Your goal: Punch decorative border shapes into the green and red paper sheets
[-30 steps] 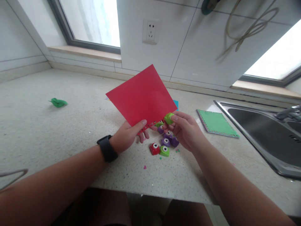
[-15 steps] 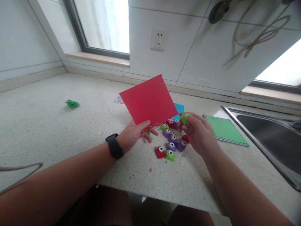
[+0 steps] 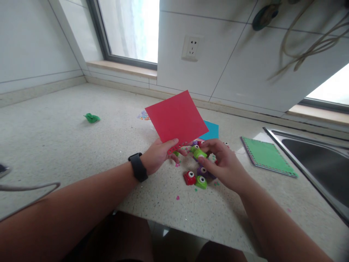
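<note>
Two hands are in view: left hand point(image 3: 158, 155), right hand point(image 3: 222, 163). Sheets of paper: one red sheet point(image 3: 177, 117), one blue sheet point(image 3: 211, 130), one green sheet point(image 3: 267, 156). Small punches point(image 3: 199, 171): at least five visible; the right hand hides part of the cluster. One crumpled green scrap point(image 3: 92, 118).
</note>
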Tool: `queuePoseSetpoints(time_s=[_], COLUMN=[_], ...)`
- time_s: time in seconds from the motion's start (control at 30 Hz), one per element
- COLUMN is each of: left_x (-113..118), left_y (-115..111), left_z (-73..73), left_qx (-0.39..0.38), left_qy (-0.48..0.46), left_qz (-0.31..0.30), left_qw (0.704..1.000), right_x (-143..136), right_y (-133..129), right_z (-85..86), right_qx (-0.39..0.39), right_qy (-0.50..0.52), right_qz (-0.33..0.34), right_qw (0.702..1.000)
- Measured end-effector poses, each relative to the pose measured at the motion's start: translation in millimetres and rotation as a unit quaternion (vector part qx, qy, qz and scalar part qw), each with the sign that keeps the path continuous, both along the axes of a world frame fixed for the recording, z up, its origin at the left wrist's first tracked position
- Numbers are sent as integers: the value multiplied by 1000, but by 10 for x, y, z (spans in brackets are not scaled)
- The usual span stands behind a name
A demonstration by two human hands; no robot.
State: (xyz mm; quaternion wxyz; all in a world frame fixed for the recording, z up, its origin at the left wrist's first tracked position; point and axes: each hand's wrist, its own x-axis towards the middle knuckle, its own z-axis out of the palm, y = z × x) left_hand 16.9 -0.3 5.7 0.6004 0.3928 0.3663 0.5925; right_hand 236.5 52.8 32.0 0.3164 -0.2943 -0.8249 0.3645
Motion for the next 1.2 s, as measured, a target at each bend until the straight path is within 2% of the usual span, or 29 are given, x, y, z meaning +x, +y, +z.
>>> queuePoseSetpoints(time_s=[0.1, 0.17, 0.43, 0.7, 0.8, 0.97, 1.2], left_x=[-6, -9, 3, 2, -6, -7, 3], left_y=[7, 11, 22, 17, 26, 35, 25], left_z=[-7, -11, -38, -42, -68, -85, -57], left_qx=[3, 6, 7, 12, 17, 17, 9], left_qy=[-9, -13, -28, -23, -23, -23, -28], left_qz=[0, 4, 26, 30, 33, 39, 43], left_qw=[1000, 1000, 999, 999, 999, 999, 999], right_x=[-10, -23, -68, -79, -31, 135, 255], right_y=[-27, -45, -90, -39, -1, 156, 325], right_z=[41, 66, 78, 41, 68, 107, 20], right_qx=[92, 125, 180, 225, 229, 236, 208], right_qy=[-85, -123, -208, -219, -198, -145, -111], right_qz=[17, 33, 73, 96, 56, -70, -201], right_qw=[992, 984, 959, 945, 951, 958, 951])
